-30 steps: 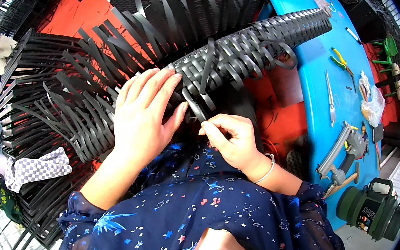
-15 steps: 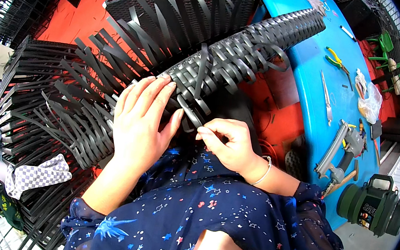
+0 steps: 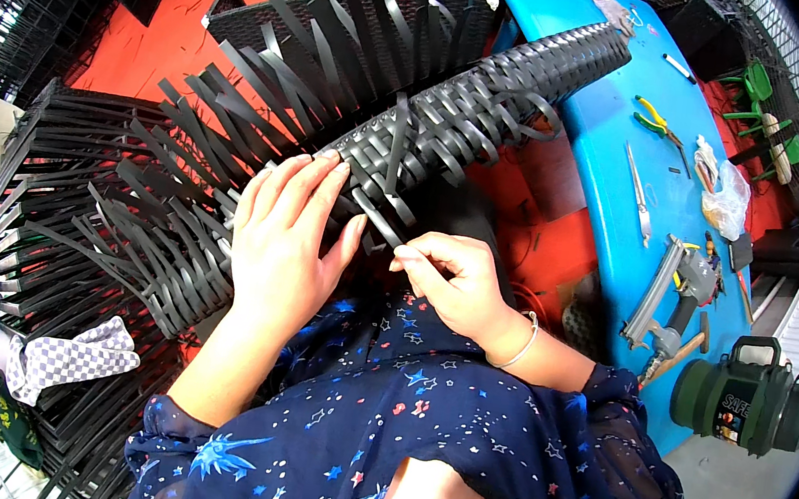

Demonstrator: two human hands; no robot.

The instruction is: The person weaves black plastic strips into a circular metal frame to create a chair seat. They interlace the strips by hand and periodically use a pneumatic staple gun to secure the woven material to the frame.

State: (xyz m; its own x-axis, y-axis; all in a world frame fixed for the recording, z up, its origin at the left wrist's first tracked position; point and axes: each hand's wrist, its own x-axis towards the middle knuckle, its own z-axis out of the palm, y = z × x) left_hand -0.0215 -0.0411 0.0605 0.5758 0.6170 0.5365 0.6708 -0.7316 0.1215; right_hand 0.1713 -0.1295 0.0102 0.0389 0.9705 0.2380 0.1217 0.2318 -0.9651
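A long rounded piece of black weaving [image 3: 479, 109] runs slantwise from my lap up to the right, its far end over the blue table. Many loose flat strips [image 3: 259, 90] stick up along its left side. My left hand [image 3: 285, 235] lies on the weave with fingers stretched out, the fingertips resting near its upper edge. Between the thumb and curled fingers of my right hand [image 3: 454, 275], the end of a black plastic strip [image 3: 378, 219] is pinched. That strip runs taut and straight from the weave. Part of the weave is hidden under my left hand.
On the blue table [image 3: 597, 205] lie yellow-handled pliers [image 3: 654, 118], scissors [image 3: 640, 195], a marker [image 3: 680, 67], a plastic bag [image 3: 727, 202], a staple gun [image 3: 677, 286] and a hammer [image 3: 684, 353]. A green jug [image 3: 733, 399] stands right. Left are stacked black frames [image 3: 56, 174] and a checked cloth [image 3: 72, 358].
The strip in my right hand, bent in a loop before, is now drawn straighter. My left hand stays in place on the weave. The whole view has shifted slightly.
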